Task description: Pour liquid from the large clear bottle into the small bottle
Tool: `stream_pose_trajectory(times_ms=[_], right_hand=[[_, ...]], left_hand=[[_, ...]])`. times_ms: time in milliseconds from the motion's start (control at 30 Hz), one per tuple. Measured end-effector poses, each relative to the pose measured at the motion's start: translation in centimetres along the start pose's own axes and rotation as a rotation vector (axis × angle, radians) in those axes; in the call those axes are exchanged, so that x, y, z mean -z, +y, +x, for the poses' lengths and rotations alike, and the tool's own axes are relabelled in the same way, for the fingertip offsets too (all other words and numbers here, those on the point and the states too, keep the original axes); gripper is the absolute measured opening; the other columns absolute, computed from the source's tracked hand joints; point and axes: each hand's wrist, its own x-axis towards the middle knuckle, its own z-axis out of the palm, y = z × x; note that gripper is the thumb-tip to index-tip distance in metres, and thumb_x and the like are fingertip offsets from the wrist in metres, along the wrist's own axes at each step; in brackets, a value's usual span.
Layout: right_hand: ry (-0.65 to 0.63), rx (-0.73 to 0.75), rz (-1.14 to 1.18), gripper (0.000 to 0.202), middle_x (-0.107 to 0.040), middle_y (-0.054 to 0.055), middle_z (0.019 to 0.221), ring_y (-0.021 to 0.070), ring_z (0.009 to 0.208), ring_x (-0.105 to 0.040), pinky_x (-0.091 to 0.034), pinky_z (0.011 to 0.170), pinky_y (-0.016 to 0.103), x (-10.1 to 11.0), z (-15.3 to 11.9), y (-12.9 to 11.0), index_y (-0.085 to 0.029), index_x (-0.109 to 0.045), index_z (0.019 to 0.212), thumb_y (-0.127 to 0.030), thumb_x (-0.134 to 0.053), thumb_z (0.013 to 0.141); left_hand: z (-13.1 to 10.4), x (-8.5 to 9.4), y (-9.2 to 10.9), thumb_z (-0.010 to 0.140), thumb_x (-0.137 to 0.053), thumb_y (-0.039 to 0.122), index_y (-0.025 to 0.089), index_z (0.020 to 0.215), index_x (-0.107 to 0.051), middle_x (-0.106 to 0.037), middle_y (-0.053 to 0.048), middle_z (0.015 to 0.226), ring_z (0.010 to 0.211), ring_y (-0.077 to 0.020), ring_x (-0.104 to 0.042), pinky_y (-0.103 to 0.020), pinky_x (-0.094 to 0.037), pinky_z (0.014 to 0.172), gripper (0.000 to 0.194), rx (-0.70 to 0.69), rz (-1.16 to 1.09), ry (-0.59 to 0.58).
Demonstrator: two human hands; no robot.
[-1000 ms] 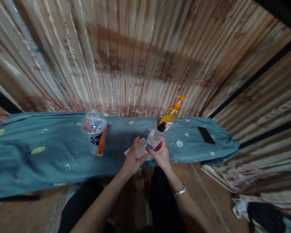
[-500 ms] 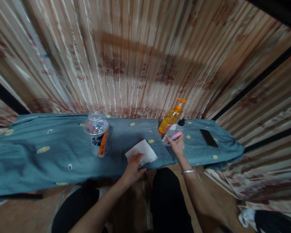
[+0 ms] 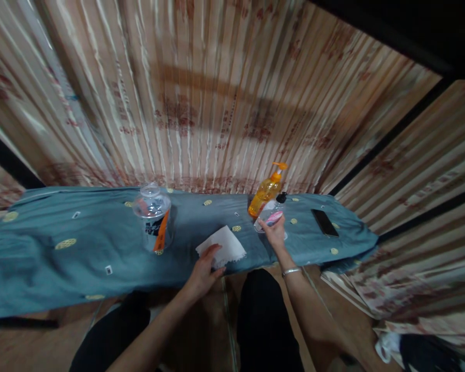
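My left hand lies over the near edge of a folded white tissue or cloth with a jagged border. Its fingers are stretched over the sheet and the thumb is apart, so the hand looks open. My right hand, with a silver bangle at the wrist, is closed around the lower part of a clear bottle with a black cap and a pink label. The bottle leans to the right. Just behind it stands an orange pump bottle of yellow liquid, partly covered by the clear one.
A clear plastic cup-shaped container with an orange stripe stands on the left of the teal cloth-covered surface. At the right lies a black phone. Pleated curtains hang behind, with dark frame bars at the sides.
The whole view has shifted slightly as the head turned. Both hands keep their places on the white sheet and the clear bottle.
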Motion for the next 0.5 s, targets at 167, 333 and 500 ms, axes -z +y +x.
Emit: stream_pose_trajectory(times_ms=[167,333,500], right_hand=[[-0.055,0.069,-0.185,0.100,-0.049,0.028,0.147,0.0343,0.134,-0.052,-0.043,0.111,0.047,1.2,-1.0,1.5,-0.005,-0.031,0.147,-0.059,-0.069,0.072],[-0.129,-0.004,-0.574,0.082,-0.039,0.031,0.156,0.0360,0.149,-0.034,-0.034,0.118,0.048,3.5,-1.5,2.9,0.001,-0.034,0.148,-0.043,-0.056,0.083],[-0.172,-0.070,-0.659,0.076,-0.047,0.029,0.151,0.0367,0.144,-0.043,-0.038,0.114,0.048,4.3,-1.9,3.0,-0.002,-0.035,0.150,-0.039,-0.053,0.087]], left_hand=[[-0.6,1.7,0.0,0.092,-0.066,0.038,0.021,0.131,-0.058,-0.060,-0.012,0.137,0.117,-0.0291,-0.063,-0.054,-0.055,0.096,0.043,0.025,-0.023,0.075],[-1.5,3.5,-0.7,0.092,-0.066,0.038,0.021,0.130,-0.058,-0.061,-0.012,0.136,0.116,-0.0288,-0.063,-0.053,-0.055,0.096,0.042,0.051,-0.038,0.135],[-3.1,4.7,-1.3,0.092,-0.066,0.038,0.020,0.129,-0.059,-0.062,-0.011,0.134,0.114,-0.0282,-0.064,-0.052,-0.056,0.094,0.041,0.094,-0.059,0.191]])
